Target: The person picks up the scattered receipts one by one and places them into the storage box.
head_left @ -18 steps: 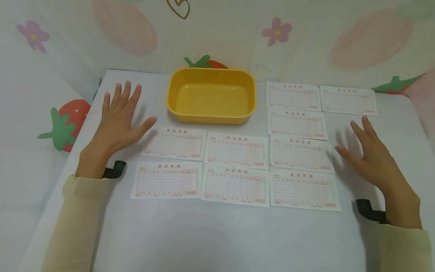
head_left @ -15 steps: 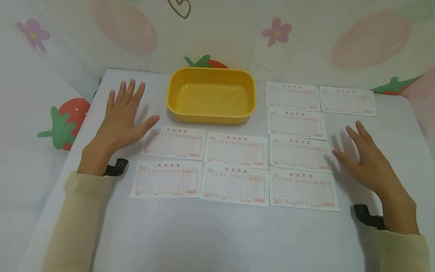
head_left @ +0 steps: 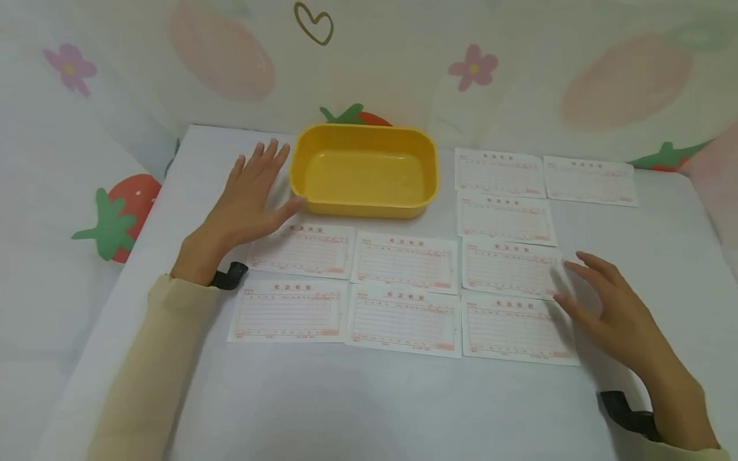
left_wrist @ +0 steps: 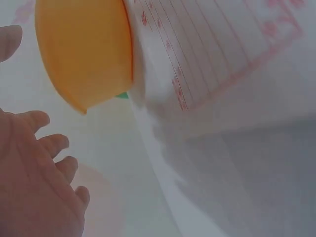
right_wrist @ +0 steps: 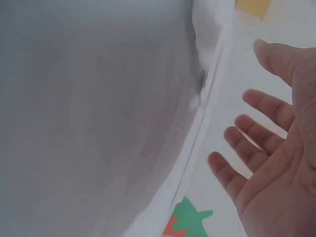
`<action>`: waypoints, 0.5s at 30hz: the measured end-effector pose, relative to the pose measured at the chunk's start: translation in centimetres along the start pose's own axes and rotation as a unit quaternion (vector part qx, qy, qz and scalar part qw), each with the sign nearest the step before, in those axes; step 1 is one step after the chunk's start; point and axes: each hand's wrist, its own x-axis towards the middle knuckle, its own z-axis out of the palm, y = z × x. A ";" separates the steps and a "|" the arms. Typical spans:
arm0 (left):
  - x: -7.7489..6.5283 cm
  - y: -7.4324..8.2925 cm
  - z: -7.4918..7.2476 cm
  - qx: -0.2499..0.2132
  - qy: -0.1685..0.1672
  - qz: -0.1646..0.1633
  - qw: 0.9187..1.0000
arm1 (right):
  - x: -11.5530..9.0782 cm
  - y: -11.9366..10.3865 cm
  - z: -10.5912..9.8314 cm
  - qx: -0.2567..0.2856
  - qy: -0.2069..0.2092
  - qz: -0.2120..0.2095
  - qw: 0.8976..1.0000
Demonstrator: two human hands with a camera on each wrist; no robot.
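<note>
My left hand [head_left: 248, 198], fingers spread and holding nothing, hovers at the left side of a yellow plastic basin [head_left: 369, 210]. Its thumb tip overlaps the basin's near-left corner in the head view; whether they touch I cannot tell. The left wrist view shows the spread fingers with the basin [left_wrist: 84, 49] and one printed slip [left_wrist: 207, 49] beyond. My right hand [head_left: 617, 314] hangs above the table at the right of the slips, fingers loosely bent, nothing in it. Several white receipt slips [head_left: 403, 259] with red print lie flat in rows, some edges touching or overlapping.
The white-covered table [head_left: 369, 410] backs onto a wall cloth [head_left: 392, 64] printed with strawberries and flowers. Two slips [head_left: 590, 181] lie at the far right edge of the layout. A black band piece [head_left: 230, 275] sits at the left wrist, another [head_left: 628, 416] at the right.
My left hand has moved right, closer to the basin. My right hand has come nearer to me, its fingers bending more. The whole head view has shifted slightly; the slips and basin stay put.
</note>
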 end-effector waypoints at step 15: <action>3.9 1.1 1.1 -0.018 -0.028 0.034 0.999 | -2.2 -1.6 1.5 -0.031 0.005 -0.029 0.999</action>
